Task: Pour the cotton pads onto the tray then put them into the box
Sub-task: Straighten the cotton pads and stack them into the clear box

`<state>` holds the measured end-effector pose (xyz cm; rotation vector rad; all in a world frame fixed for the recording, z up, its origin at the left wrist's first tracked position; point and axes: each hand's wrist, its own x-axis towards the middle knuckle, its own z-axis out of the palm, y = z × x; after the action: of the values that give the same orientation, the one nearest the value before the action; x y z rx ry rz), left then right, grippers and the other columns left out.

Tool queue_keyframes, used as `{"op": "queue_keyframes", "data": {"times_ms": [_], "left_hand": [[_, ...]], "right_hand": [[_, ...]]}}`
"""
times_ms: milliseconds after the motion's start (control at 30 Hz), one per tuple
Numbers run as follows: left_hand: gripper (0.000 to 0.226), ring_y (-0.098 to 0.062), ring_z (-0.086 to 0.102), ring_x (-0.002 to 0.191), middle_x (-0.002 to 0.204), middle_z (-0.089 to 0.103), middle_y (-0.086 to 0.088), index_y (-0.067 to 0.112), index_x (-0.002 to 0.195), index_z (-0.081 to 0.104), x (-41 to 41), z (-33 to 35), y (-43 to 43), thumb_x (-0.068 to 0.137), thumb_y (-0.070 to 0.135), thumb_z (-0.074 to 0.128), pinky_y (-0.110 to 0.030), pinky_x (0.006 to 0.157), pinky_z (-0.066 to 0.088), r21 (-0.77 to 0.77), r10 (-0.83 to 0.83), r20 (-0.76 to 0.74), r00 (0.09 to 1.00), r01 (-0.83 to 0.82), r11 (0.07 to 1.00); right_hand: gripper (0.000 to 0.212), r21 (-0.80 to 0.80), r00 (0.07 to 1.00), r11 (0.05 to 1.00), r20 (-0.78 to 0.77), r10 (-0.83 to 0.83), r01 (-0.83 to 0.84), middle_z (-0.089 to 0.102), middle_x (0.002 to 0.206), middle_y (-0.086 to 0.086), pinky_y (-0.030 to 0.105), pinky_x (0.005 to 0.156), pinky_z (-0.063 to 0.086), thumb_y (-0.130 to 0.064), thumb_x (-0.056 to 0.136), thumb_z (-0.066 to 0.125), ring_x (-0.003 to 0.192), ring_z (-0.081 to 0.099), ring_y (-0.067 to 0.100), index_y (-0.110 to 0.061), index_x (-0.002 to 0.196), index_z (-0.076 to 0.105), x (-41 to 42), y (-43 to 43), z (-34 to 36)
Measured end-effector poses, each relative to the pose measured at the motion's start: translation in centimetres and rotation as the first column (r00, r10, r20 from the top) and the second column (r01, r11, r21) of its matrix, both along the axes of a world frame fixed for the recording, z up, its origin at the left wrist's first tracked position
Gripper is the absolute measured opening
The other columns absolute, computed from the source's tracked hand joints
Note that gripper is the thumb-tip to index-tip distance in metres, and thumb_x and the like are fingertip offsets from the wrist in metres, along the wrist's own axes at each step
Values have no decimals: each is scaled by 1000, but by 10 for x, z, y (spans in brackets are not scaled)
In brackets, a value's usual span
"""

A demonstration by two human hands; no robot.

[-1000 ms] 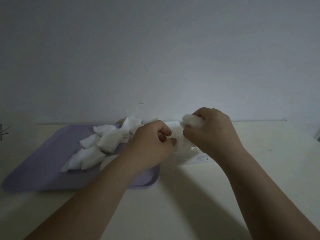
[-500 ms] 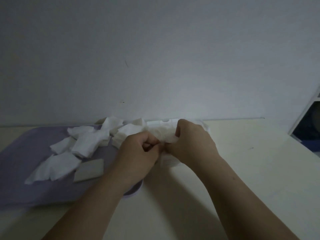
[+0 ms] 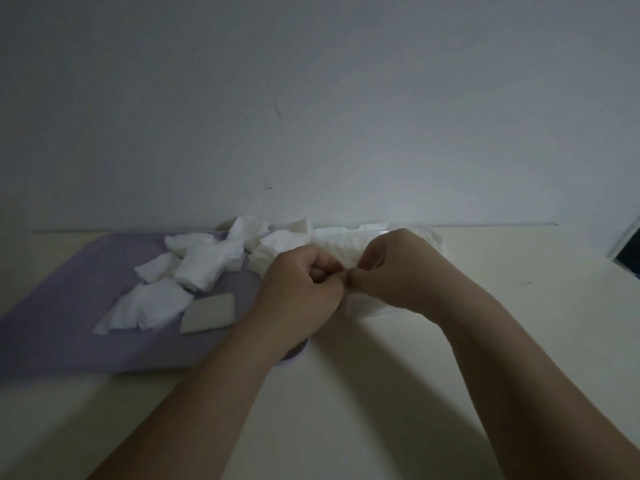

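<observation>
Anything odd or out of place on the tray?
One item: a flat grey piece at the near edge of the cotton pads on the purple tray. Darker and crisper-edged than the white pads; can't tell if it's a pad.

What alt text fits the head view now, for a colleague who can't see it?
Two bare hands, left hand and right hand, meet fingertip to fingertip with curled fingers over a clear plastic box of white material; what they pinch is unclear. To their left, loose white square cotton pads lie heaped on a flat lilac tray on a cream table.
</observation>
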<state>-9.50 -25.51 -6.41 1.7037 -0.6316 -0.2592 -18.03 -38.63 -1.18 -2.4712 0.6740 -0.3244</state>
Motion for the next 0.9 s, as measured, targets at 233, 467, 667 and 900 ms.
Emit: {"op": "queue_keyframes", "data": {"times_ms": [233, 467, 667, 900], "left_hand": [[8, -43, 71, 81, 78, 75, -16, 18, 85, 72, 0, 3, 3, 91, 13, 72, -54, 66, 59, 35, 1, 57, 998, -3, 999], [7, -19, 68, 64, 69, 75, -3, 14, 91, 71, 0, 4, 3, 96, 9, 68, -29, 57, 54, 52, -41, 31, 999, 39, 998], [11, -16, 77, 74, 89, 77, -3, 21, 109, 65, -5, 20, 17, 101, 16, 59, -33, 61, 61, 128, -66, 117, 991, 51, 991], [11, -18, 74, 81, 83, 76, 5, 24, 87, 71, 43, 32, 115, 88, 13, 67, -34, 80, 60, 226, 244, 394, 886, -351, 909]], "right_hand": [[36, -102, 998, 994, 46, -45, 49, 50, 53, 2, 29, 55, 41, -31, 89, 64, 56, 52, 22, -9, 60, 59, 3, 3, -5], [35, -126, 999, 992, 28, 23, -20, 51, 58, 2, 28, 54, 38, -24, 93, 59, 56, 49, 21, -7, 63, 55, 7, 1, -10], [30, -480, 928, 859, 372, 16, 177, 63, 78, 1, 32, 61, 46, -37, 97, 59, 74, 61, 26, -17, 78, 69, 3, 23, -13], [17, -169, 834, 921, 390, 391, -352, 72, 94, -3, 39, 81, 55, -32, 95, 61, 89, 67, 18, -23, 98, 75, 12, 85, -42]]}}
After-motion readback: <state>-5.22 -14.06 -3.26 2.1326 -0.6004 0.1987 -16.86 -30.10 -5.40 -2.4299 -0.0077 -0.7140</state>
